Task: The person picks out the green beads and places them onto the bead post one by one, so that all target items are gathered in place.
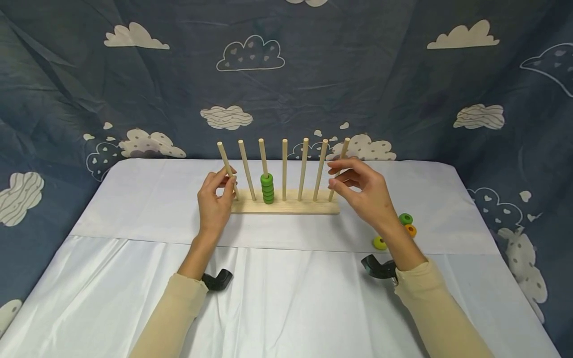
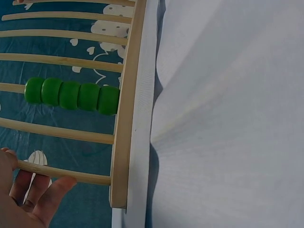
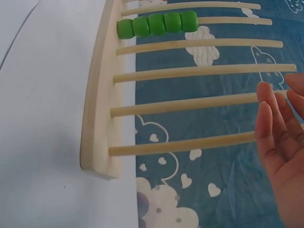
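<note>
A pale wooden peg rack [image 1: 286, 210] with several upright pegs stands toward the back of the table. Several green beads [image 1: 267, 189] are stacked on its third peg from the left. My left hand [image 1: 216, 199] grips the leftmost peg [image 2: 90, 178] partway up, thumb and fingers on either side of it. At the other end, my right hand [image 1: 364, 191] is beside the rightmost peg [image 3: 190, 144], its fingers gently bent and the thumb apart from the index finger. In the right wrist view those fingers overlap the upper part of that peg, and no bead shows in the hand.
By the right forearm lie loose beads: a green bead [image 1: 405, 219], an orange bead [image 1: 411, 230] and a yellow bead [image 1: 379, 242]. A white cloth [image 1: 286, 298] covers the table. Behind it hangs a dark blue curtain [image 1: 313, 84] with clouds. Black wrist cameras [image 1: 218, 280] sit under both wrists.
</note>
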{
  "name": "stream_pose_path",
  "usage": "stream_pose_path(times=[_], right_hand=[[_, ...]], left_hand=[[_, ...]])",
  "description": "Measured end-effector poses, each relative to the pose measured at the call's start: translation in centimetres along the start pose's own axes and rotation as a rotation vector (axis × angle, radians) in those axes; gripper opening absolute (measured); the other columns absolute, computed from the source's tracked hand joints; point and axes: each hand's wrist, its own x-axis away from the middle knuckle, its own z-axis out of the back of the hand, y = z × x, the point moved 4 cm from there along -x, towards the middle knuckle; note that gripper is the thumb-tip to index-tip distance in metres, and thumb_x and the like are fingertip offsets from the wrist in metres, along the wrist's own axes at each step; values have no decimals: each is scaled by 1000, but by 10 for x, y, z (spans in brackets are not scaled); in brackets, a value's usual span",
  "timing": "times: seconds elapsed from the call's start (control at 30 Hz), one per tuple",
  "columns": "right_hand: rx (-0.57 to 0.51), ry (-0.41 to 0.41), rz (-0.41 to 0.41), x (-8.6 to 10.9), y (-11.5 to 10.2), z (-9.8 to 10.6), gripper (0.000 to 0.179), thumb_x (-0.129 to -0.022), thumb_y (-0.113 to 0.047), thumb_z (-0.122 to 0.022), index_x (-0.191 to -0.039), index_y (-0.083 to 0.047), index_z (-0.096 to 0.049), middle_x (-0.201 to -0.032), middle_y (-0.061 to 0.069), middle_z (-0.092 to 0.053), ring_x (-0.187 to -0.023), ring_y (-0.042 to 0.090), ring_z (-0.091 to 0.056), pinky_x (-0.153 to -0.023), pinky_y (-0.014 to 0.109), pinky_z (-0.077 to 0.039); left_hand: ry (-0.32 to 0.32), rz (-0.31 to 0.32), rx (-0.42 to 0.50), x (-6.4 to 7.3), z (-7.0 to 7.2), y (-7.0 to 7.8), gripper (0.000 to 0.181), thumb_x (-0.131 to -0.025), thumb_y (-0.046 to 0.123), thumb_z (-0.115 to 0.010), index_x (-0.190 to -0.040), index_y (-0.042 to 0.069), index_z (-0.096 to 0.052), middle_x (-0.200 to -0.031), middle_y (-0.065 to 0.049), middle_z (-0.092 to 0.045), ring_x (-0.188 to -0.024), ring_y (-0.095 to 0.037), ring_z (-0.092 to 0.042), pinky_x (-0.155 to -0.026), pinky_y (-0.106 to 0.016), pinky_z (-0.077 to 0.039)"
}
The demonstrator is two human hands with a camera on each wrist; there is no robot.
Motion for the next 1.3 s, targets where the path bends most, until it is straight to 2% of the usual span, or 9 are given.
stream_pose_path(times=[0.13, 0.27, 0.43, 0.73, 1.0, 1.3], right_hand=[[-1, 3, -13, 3, 1, 5, 34, -95, -2, -74, -128, -6, -69, -115, 13, -69, -94, 5, -68, -84, 11, -59], [-2, 8, -17, 6, 4, 9, 34, -94, -2, -74, -128, -5, -69, -114, 12, -69, -95, 5, -68, -83, 10, -59], [7, 15, -25, 9, 9, 14, 34, -94, 0, -74, -127, -3, -69, -114, 13, -68, -95, 3, -67, -81, 9, -59], [59, 26, -46, 16, 18, 24, 34, -93, 0, -75, -126, -4, -70, -113, 13, -69, -93, 2, -68, -79, 9, -58], [87, 29, -77, 22, 24, 33, 33, -94, -2, -75, -126, -5, -70, -112, 3, -69, -93, 1, -68, -81, 8, -58], [114, 51, -80, 31, 31, 51, 33, -94, -1, -74, -127, -3, -69, -113, -5, -68, -92, 0, -68, -81, 6, -58]], left_hand=[[-1, 2, -3, 0, 0, 0, 17, -100, 6, -68, -115, 3, -76, -96, -20, -63, -92, -31, -68, -64, -20, -67], [2, 1, -7, 0, 0, -1, 16, -100, 6, -68, -115, 4, -76, -95, -19, -63, -90, -19, -66, -64, -24, -68], [8, 4, -10, 1, 0, -3, 16, -100, 6, -68, -114, 5, -76, -94, -18, -63, -89, -11, -64, -63, -18, -66], [3, -8, -18, 0, 0, -1, 16, -100, 8, -68, -115, 4, -76, -94, -19, -63, -90, -14, -65, -64, -27, -68], [5, -12, -5, 0, -2, -3, 17, -100, 6, -68, -116, 4, -76, -96, -20, -63, -89, -21, -66, -63, -27, -68], [17, -12, -6, 0, 0, -2, 17, -100, 5, -68, -115, 3, -76, -95, -20, -63, -87, -11, -64, -62, -24, -67]])
